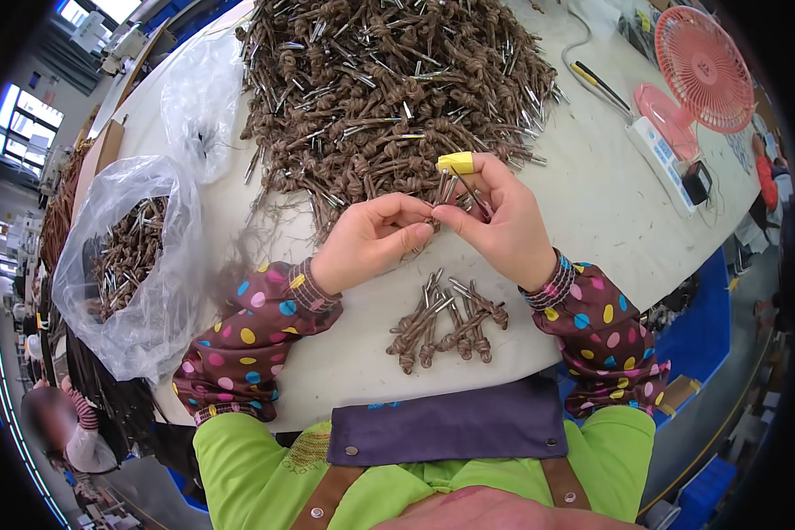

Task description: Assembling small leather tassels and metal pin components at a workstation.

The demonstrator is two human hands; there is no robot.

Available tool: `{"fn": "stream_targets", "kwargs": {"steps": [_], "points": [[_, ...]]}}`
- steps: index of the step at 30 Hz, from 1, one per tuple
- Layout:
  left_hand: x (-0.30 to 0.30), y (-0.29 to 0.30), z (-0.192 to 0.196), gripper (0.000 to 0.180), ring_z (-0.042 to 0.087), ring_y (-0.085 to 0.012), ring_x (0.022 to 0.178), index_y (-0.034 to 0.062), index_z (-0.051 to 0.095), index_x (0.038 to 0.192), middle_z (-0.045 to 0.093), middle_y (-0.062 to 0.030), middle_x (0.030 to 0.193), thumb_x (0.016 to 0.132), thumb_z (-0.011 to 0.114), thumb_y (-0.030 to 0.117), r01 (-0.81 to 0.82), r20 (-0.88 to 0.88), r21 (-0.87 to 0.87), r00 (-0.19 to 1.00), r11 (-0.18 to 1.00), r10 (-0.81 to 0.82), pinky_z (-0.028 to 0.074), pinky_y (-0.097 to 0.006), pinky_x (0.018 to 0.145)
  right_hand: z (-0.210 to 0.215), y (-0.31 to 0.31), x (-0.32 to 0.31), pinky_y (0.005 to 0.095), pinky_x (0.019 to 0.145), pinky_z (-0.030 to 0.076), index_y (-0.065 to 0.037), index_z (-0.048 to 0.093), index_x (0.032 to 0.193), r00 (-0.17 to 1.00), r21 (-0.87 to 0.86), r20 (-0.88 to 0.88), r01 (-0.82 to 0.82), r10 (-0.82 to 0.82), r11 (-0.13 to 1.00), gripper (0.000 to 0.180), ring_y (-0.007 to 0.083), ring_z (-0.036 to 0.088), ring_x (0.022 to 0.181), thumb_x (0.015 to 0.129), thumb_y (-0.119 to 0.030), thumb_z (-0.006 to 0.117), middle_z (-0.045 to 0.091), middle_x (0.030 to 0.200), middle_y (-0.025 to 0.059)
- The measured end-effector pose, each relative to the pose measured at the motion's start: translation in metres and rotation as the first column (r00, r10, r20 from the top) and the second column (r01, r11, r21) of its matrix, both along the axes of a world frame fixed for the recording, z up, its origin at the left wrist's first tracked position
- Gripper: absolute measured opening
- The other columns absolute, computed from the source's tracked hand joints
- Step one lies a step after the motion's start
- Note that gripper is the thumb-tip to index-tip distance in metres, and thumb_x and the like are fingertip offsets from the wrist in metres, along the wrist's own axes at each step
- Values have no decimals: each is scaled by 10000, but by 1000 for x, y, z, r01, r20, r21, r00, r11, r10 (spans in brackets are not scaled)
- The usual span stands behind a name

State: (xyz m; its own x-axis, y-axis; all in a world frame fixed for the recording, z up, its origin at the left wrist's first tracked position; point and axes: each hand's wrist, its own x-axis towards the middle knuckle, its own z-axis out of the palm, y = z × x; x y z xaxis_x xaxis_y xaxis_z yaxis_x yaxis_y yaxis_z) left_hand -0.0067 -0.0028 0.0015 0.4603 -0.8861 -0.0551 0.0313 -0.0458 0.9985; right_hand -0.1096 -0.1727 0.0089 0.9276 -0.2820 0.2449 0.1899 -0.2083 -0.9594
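My left hand [375, 240] pinches with thumb and index finger at one end of a brown knotted cord with metal tips [445, 184]. My right hand [507, 221] is closed on the same cord, its thumb meeting the left fingertips. Yellow tape wraps the right index finger. A thin dark piece shows inside the right hand; I cannot make out what it is. Just beyond both hands rises a large heap of similar knotted cords [389, 97]. Nearer to me, below the hands, a small group of knotted cords [442, 322] lies on the white table [344, 344].
On the left, a clear plastic bag [172, 291] holds more cords, with another plastic bag [199, 97] behind it. At the right stand a pink fan [702, 66] and a white power strip [661, 163]. A yellow-and-black tool [601, 84] lies near the heap. A blue bin [702, 331] is beside the table.
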Motion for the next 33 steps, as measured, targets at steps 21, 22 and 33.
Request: {"fn": "stream_targets", "kwargs": {"steps": [21,22,33], "points": [[-2,2,-11,59,622,-90,743,8,582,933,672,-52,844,906,559,54,16,282,-160,959,987,31,499,-223,666,-4,-5,7,185,596,390,9,424,1231,957,276,-8,-276,289,921,471,34,468,680,824,-55,652,566,845,10],[-3,0,-12,60,605,-79,760,12,568,942,668,-45,860,925,529,54,17,134,-194,991,981,10,491,-216,682,-6,-6,8,185,596,390,9,424,1231,958,278,-5,-273,285,921,471,34,468,680,824,-55,652,566,845,10],[4,7,-11,68,594,-126,878,11,525,949,626,-87,912,949,486,67,-166,376,-120,905,979,199,470,-255,795,27,-14,-15,291,600,452,-11,490,1055,997,-302,-24,-75,71,950,298,204,582,659,908,-257,571,599,812,93]]}}
